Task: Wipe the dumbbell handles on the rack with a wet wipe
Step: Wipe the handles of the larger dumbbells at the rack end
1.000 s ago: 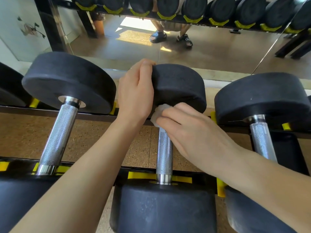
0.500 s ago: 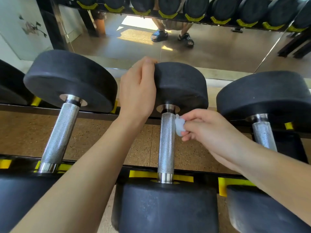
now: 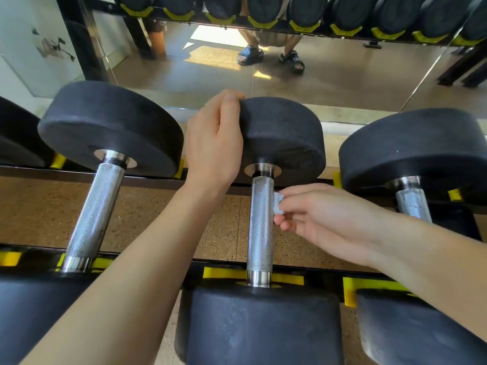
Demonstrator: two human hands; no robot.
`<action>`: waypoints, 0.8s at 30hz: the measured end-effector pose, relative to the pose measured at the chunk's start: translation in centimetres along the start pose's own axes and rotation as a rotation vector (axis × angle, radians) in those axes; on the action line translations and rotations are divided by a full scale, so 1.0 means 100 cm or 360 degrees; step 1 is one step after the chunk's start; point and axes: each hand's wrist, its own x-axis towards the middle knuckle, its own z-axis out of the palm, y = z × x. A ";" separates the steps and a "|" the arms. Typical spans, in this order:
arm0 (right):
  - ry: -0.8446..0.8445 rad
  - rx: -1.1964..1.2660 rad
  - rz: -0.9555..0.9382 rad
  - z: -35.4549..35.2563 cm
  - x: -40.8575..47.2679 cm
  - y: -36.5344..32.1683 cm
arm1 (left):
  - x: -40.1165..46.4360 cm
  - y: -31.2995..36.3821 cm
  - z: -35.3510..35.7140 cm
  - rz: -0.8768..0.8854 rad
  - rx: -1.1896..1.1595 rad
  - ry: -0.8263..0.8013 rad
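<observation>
The right hand (image 3: 324, 219) is pinching the small folded wet wipe (image 3: 278, 204) and pressing it against the right side of the middle dumbbell handle (image 3: 260, 222), near its far end. One second ago this hand was covering the top of the handle; now it is working on the side, so the wiping is going around the bar. The left hand (image 3: 214, 146) is still gripping the far black head (image 3: 283, 139) of this dumbbell, probably for turning or steadying it. The left handle (image 3: 96, 209) and the right handle (image 3: 412, 206) are lying untouched on the rack (image 3: 34, 171).
</observation>
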 end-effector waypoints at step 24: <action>0.0658 -0.2211 -0.1299 0.007 -0.024 -0.003 | 0.002 0.002 -0.002 -0.0014 -0.0015 -0.0051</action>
